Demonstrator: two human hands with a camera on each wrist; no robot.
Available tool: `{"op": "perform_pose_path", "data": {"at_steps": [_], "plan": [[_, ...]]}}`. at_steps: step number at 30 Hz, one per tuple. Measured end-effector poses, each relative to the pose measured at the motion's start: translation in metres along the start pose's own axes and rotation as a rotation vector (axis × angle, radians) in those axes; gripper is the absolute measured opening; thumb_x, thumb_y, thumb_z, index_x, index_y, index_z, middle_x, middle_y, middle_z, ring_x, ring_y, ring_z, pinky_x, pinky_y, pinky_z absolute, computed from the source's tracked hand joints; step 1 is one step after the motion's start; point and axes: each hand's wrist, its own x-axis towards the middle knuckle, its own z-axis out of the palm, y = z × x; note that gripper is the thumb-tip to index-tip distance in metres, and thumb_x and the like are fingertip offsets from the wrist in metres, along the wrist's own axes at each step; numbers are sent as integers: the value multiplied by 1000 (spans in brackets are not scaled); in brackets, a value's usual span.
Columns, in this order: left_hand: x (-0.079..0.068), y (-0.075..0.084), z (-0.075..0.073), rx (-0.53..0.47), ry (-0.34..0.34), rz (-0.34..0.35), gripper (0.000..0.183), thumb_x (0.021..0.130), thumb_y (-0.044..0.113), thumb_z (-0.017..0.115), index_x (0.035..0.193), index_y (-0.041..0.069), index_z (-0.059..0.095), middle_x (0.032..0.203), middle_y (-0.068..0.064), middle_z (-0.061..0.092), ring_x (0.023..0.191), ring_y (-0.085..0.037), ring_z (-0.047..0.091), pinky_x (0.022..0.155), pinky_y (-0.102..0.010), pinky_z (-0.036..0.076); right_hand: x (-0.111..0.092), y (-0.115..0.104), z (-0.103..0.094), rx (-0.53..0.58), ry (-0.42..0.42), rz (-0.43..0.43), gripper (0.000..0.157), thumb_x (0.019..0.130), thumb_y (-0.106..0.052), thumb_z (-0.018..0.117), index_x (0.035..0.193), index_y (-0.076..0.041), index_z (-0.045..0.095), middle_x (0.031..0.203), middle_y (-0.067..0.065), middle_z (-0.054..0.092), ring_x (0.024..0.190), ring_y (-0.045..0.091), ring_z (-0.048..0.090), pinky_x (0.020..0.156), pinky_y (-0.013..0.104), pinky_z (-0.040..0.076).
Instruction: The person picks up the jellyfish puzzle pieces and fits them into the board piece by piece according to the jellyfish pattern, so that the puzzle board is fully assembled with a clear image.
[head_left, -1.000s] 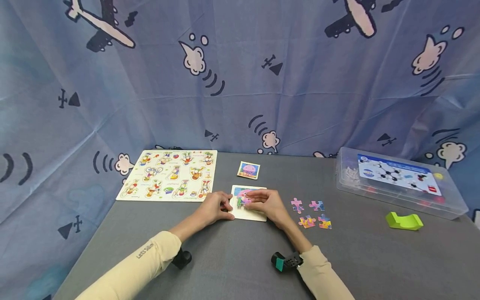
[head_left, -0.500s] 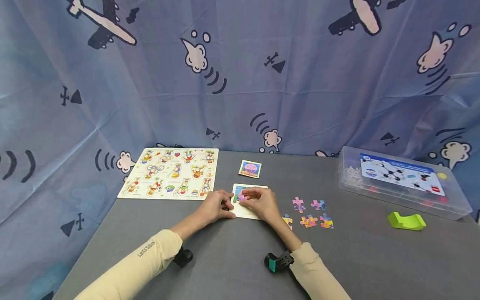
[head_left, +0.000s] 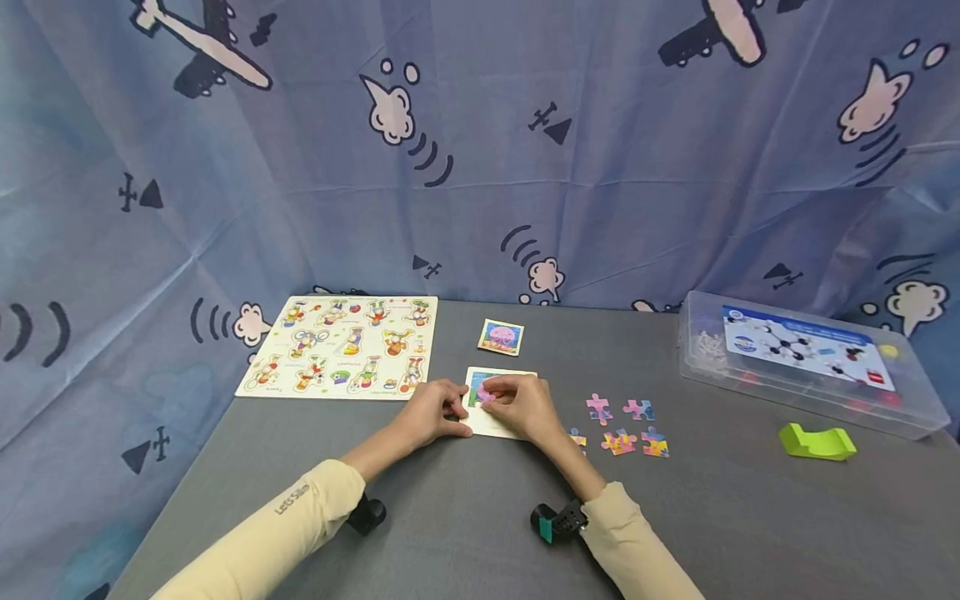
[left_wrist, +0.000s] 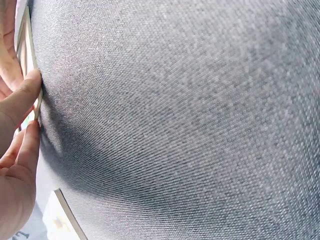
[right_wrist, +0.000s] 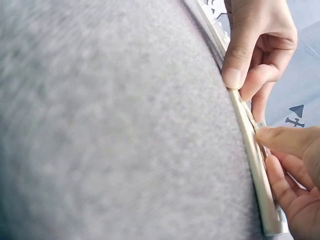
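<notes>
A small cream puzzle board (head_left: pixel 493 424) lies on the grey table in the head view, with a blue, green and pink picture part in its upper left. My left hand (head_left: pixel 435 411) holds the board by its left side, thumb and fingertips at the edge. Over the board, my right hand (head_left: pixel 525 406) pinches a pink puzzle piece (head_left: pixel 487 397) between thumb and fingers, low against the picture; the fingers hide much of it. Several loose puzzle pieces (head_left: pixel 618 442) lie right of the board. In the right wrist view both hands meet at the board's edge (right_wrist: pixel 252 160).
Behind the board lies a small square jellyfish picture (head_left: pixel 501 337). A large cream picture board (head_left: pixel 337 346) is at the left. A clear plastic box (head_left: pixel 810 367) with a blue label stands back right, a green curved block (head_left: pixel 817 442) before it. A printed curtain (head_left: pixel 480 150) hangs behind.
My right hand has shifted slightly left over the board with the pink piece, uncovering part of a loose yellow piece beside the right wrist. The left hand keeps its hold on the board.
</notes>
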Motion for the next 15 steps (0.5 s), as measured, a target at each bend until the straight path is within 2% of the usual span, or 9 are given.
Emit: {"op": "perform_pose_path", "data": {"at_steps": [8,15], "plan": [[-1,4,-1,-29,-6,-18,19,66,4,86,69,0,68,113,-23,65,109,-34,62,79,-30,53,1,1,-1,4,-8,16,24,70,5,80,93,2,74,82,11,73,70,18,70,62,23,53],[0,0,0,-7,-2,-4,20,65,6,87,69,1,68,112,-22,66,108,-33,62,78,-30,53,3,-2,-2,80,32,23,23,69,11,79,90,4,73,82,15,72,72,22,70,64,22,53]]}}
